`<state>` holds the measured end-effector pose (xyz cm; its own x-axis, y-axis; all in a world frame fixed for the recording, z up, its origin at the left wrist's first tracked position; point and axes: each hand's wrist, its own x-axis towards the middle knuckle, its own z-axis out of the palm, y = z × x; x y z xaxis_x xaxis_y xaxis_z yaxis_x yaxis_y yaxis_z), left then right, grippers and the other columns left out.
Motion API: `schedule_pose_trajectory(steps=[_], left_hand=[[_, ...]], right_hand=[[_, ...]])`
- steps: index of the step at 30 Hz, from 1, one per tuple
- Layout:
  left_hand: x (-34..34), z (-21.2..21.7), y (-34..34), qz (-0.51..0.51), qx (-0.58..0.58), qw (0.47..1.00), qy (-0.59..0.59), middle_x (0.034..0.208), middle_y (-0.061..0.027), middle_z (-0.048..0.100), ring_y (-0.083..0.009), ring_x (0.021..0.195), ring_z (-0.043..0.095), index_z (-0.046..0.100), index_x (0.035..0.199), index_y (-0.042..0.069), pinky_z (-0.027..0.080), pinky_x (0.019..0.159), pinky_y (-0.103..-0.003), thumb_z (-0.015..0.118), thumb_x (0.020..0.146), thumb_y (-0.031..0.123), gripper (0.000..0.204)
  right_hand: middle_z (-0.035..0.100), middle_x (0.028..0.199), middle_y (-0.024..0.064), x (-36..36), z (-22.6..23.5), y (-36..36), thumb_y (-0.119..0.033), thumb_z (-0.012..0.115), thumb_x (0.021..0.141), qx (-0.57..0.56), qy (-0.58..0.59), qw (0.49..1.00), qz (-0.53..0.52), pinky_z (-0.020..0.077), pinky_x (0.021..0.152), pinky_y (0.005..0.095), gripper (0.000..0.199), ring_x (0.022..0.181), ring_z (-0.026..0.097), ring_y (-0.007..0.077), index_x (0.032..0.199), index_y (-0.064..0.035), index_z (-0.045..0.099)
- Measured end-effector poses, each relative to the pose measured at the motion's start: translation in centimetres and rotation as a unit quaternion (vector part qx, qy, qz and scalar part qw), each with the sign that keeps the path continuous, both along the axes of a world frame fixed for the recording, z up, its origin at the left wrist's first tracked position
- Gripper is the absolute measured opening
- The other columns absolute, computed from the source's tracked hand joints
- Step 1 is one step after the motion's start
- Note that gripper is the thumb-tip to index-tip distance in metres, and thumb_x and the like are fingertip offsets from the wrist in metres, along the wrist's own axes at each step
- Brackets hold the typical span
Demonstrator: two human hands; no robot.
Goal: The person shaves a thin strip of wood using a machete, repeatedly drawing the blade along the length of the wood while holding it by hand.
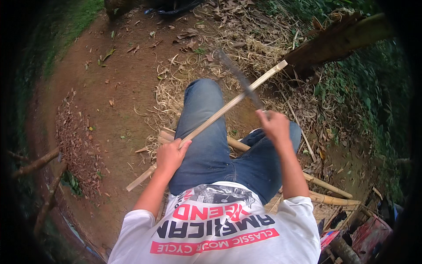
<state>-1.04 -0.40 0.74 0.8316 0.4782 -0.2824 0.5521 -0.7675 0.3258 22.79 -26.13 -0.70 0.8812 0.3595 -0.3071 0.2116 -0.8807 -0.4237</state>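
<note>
Bamboo strip (220, 115) slants from lower left to upper right, gripped in your left hand (170, 155), while your right hand (274, 125) clasps a knife (241, 79).

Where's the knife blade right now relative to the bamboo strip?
In the head view, the knife blade sits right of centre, held in the right hand and crossing the bamboo strip, which the left hand grips above the left knee.

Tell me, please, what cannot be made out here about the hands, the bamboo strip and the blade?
Head view only:
- Blade: blurred by motion, so its edge and exact contact with the bamboo strip are unclear.
- Blade handle: hidden inside the right hand.
- Left hand: its fingers wrap under the strip, out of sight.
- Objects at lower right: cut off by the dark rim.
</note>
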Motion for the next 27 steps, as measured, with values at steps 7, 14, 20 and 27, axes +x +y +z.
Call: schedule_pose_trajectory(steps=[7, 14, 20, 27], left_hand=[[-1.0, 0.0, 0.6, 0.025, 0.002, 0.999, -0.020, 0.059, -0.0215, 0.057, -0.0428, 0.060, 0.058, 0.058, 0.068, 0.003, 0.044, 0.054, -0.049, 0.059, 0.090, 0.050, 0.052], [-1.1, -0.5, 1.2, 0.097, -0.084, 0.989, -0.069, 0.060, -0.0226, 0.057, -0.0436, 0.060, 0.058, 0.061, 0.071, 0.002, 0.043, 0.054, -0.049, 0.060, 0.091, 0.046, 0.048], [1.0, -0.2, 0.6, 0.086, -0.127, 0.986, -0.058, 0.065, -0.0234, 0.060, -0.0439, 0.065, 0.060, 0.065, 0.077, 0.002, 0.045, 0.058, -0.049, 0.060, 0.092, 0.044, 0.044], [3.0, 2.3, 1.3, 0.045, -0.123, 0.989, -0.071, 0.071, -0.0223, 0.063, -0.0428, 0.072, 0.062, 0.064, 0.087, 0.003, 0.047, 0.064, -0.049, 0.060, 0.092, 0.039, 0.037]], right_hand=[[0.066, 0.069, 0.0192, -0.7, -1.3, 2.7, -0.065, 0.055, 0.085, -0.010, -0.046, 0.991, 0.122, 0.0524, 0.069, 0.0454, 0.064, 0.070, 0.066, 0.0377, 0.079, -0.0037, 0.070], [0.066, 0.075, 0.0264, 8.8, -1.0, -9.6, -0.069, 0.048, 0.087, -0.102, -0.075, 0.975, -0.182, 0.0506, 0.072, 0.0458, 0.076, 0.079, 0.066, 0.0412, 0.085, 0.0036, 0.071], [0.052, 0.057, 0.0147, -0.2, -5.8, -9.9, -0.059, 0.053, 0.091, 0.085, 0.014, 0.968, -0.237, 0.0398, 0.057, 0.0410, 0.069, 0.056, 0.047, 0.0222, 0.067, 0.0050, 0.059], [0.048, 0.053, 0.0085, -3.7, -4.5, -5.1, -0.050, 0.058, 0.092, 0.176, 0.044, 0.960, -0.215, 0.0371, 0.052, 0.0378, 0.062, 0.053, 0.042, 0.0155, 0.064, 0.0051, 0.056]])
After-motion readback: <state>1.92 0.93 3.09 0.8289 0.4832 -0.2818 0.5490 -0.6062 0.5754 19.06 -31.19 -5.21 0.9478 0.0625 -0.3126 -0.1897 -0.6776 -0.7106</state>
